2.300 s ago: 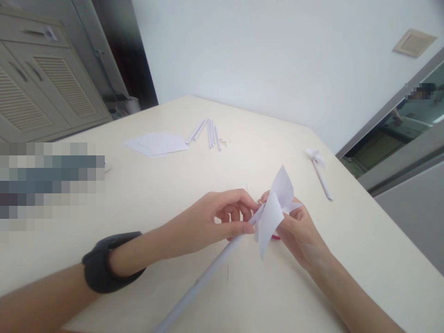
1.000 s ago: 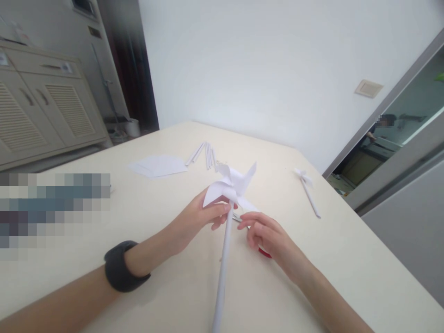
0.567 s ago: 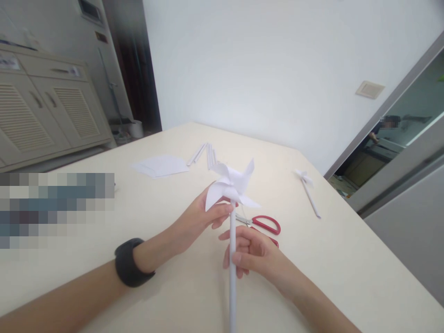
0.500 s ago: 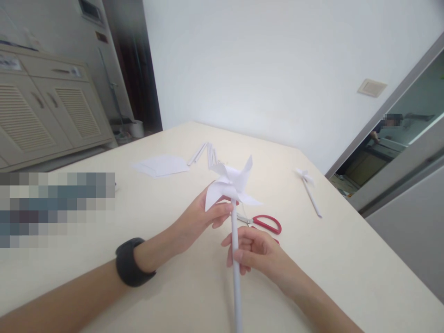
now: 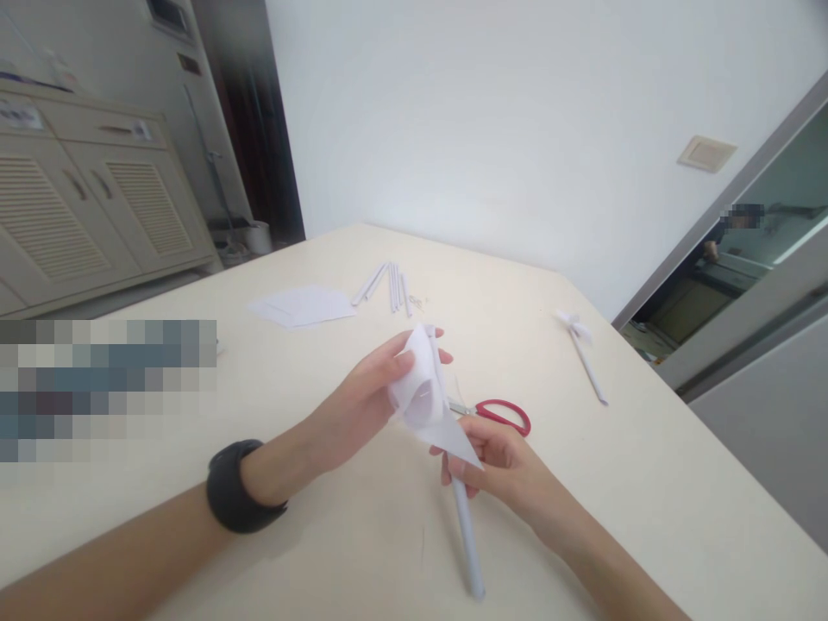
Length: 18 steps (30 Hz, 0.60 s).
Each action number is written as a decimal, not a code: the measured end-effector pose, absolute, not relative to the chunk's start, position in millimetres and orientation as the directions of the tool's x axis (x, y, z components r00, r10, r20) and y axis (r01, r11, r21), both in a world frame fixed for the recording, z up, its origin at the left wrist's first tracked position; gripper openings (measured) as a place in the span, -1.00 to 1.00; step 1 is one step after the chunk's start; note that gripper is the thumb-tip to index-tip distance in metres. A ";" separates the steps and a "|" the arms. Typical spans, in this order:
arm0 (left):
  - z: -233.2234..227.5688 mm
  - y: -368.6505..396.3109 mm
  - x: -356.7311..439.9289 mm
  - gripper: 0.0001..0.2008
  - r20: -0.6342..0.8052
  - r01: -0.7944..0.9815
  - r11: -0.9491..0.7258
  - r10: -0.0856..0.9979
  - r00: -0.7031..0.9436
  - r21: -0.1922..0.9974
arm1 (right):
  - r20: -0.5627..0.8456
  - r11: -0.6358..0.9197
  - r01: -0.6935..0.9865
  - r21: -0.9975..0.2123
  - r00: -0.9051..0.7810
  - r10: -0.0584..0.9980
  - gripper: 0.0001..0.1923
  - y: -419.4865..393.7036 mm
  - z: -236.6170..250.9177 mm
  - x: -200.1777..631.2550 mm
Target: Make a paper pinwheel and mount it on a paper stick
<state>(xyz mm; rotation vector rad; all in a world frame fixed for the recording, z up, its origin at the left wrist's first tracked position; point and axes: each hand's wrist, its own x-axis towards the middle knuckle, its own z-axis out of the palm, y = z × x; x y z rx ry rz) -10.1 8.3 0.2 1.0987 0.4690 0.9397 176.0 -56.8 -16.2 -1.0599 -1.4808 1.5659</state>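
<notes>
Both forearms are bare, with no sleeves visible. The left hand (image 5: 362,397) has a wide black band (image 5: 236,487) around the wrist. The right hand (image 5: 501,470) wears nothing.

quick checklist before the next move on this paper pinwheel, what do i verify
1. Right hand grips the rolled paper stick: ok.
2. Left hand holds the pinwheel head at the stick's top: ok.
3. Blades keep their shape: not ok, they look folded together under the left fingers.
4. Centre fastening of head to stick: cannot tell, hidden by paper.
5. Red scissors lie flat on the table, just beyond the right hand: ok.
6. Spare rolled sticks lie apart at the far side: ok.
</notes>
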 end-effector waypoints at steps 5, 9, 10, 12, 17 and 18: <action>-2.6 9.6 -7.8 -0.70 0.094 -0.371 0.135 0.839 0.536 0.919 | -0.100 -0.084 0.057 -0.995 -0.404 0.909 -0.85 -57.6 -14.0 174.9; -2.8 10.2 -6.2 -0.71 0.099 -0.379 0.124 0.850 0.517 0.917 | -0.094 -0.078 0.055 -0.995 -0.385 0.918 -0.88 -57.3 -12.4 174.0; -2.8 10.1 -5.7 -0.71 0.092 -0.374 0.129 0.849 0.520 0.919 | -0.097 -0.083 0.053 -0.995 -0.372 0.923 -0.88 -57.2 -12.2 173.7; -3.1 9.6 -4.7 -0.70 0.068 -0.356 0.151 0.843 0.533 0.922 | -0.106 -0.096 0.047 -0.994 -0.332 0.937 -0.86 -56.4 -12.7 173.2; -5.5 9.4 -4.1 -0.68 -0.014 -0.298 0.221 0.824 0.567 0.929 | -0.056 -0.052 0.029 -0.998 -0.162 0.985 -0.79 -53.1 -16.8 174.0; -5.8 9.5 -4.4 -0.68 -0.034 -0.287 0.232 0.827 0.561 0.929 | -0.046 -0.041 0.045 -0.998 -0.119 0.992 -0.79 -52.7 -17.2 174.8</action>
